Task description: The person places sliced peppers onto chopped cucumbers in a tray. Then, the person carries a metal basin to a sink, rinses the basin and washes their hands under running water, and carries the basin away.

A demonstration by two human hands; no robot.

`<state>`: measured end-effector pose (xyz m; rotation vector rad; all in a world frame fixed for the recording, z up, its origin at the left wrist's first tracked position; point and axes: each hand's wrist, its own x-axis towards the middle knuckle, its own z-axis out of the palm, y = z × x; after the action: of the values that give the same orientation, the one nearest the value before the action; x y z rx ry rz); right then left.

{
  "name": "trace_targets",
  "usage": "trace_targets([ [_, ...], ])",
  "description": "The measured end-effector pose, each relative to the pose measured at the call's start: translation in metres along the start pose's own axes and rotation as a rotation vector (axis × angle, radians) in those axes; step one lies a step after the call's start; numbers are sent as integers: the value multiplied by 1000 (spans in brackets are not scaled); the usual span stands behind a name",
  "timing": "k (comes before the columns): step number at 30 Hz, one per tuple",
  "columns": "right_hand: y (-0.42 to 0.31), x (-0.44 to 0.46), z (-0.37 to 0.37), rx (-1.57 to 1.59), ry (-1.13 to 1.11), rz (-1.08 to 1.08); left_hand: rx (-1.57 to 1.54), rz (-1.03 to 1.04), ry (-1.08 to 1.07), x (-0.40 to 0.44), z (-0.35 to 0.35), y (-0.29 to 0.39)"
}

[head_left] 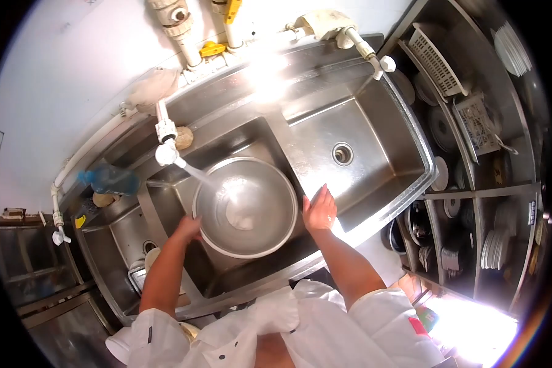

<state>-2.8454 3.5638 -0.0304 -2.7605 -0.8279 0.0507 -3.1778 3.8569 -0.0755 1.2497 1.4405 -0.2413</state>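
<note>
A round metal basin (249, 246) sits in the middle compartment of the steel sink, with water in it. A white tap (167, 152) pours a stream of water into its left side. Something pale, too blurred to name, shows in the water. At the basin's left rim is my left hand (190, 228), its fingers curled against the edge and partly hidden. My right hand (320, 211) lies beside the right rim, fingers stretched out together, with the thumb close to the basin. Whether that thumb touches it I cannot tell.
The right sink compartment (374, 144) has a drain. A second tap (380, 64) stands above it. Behind the left compartments are a bluish plastic bottle (118, 181) and a round tan object (183, 138). Shelves with plates (497, 248) and a white basket (437, 58) stand at the right.
</note>
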Motion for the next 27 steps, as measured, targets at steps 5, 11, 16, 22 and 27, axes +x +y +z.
trace_targets([
  [5,-1,0,-2,5,16,-3,-347,-205,-98,-12,23,-91],
  [11,-4,0,-4,-10,5,11,-457,-167,115,-47,93,-106],
  [16,-2,0,0,-21,17,3,-327,-32,153,-30,67,-82],
  [22,0,0,0,-30,19,-6,-513,-151,38,-51,30,-33],
  [27,2,1,-1,-29,31,-18,-582,-307,14,-25,72,-112],
])
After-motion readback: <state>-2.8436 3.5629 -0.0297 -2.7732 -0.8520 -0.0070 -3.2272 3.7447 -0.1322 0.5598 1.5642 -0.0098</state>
